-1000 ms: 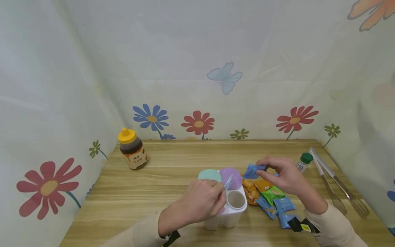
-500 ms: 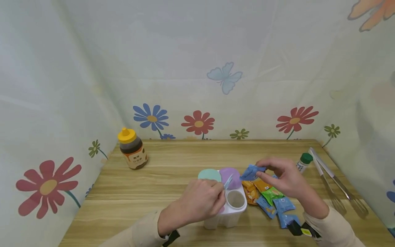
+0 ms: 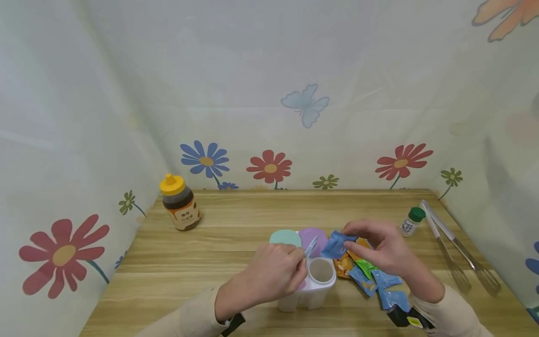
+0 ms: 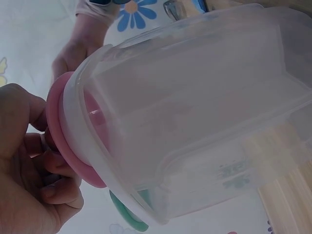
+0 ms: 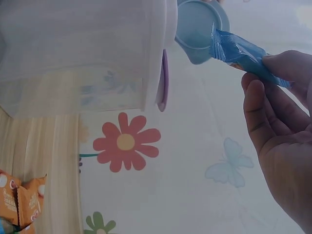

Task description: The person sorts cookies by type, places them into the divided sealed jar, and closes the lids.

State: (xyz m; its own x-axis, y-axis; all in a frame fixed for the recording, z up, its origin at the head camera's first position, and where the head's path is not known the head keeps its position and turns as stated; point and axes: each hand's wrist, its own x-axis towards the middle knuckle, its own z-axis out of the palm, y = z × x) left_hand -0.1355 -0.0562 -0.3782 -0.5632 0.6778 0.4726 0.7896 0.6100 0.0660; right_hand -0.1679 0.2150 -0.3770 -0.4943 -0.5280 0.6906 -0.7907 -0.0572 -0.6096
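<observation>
A translucent box (image 3: pixel 309 302) with a white top stands at the table's front. My left hand (image 3: pixel 271 269) pinches its light blue lid (image 3: pixel 310 246), which is tilted up beside an uncovered round opening (image 3: pixel 321 270). Teal (image 3: pixel 285 237) and purple (image 3: pixel 311 236) lids lie over the back openings; a pink lid (image 4: pixel 56 117) sits near my left fingers in the left wrist view. Between thumb and fingers, my right hand (image 3: pixel 381 248) holds a blue snack packet (image 3: pixel 334 244), just above and behind the opening. The left hand hides part of the box top.
Right of the box lie orange packets (image 3: pixel 343 267), a green one (image 3: pixel 365 267) and several blue packets (image 3: pixel 363 281). A yellow-capped bottle (image 3: pixel 181 208) stands at the back left. Toward the right edge are a green-capped shaker (image 3: pixel 411 221) and metal tongs (image 3: pixel 455 243).
My right hand has moved left and slightly down, bringing the blue packet closer to the uncovered opening; the packet now tilts downward. My left hand has stayed on the light blue lid.
</observation>
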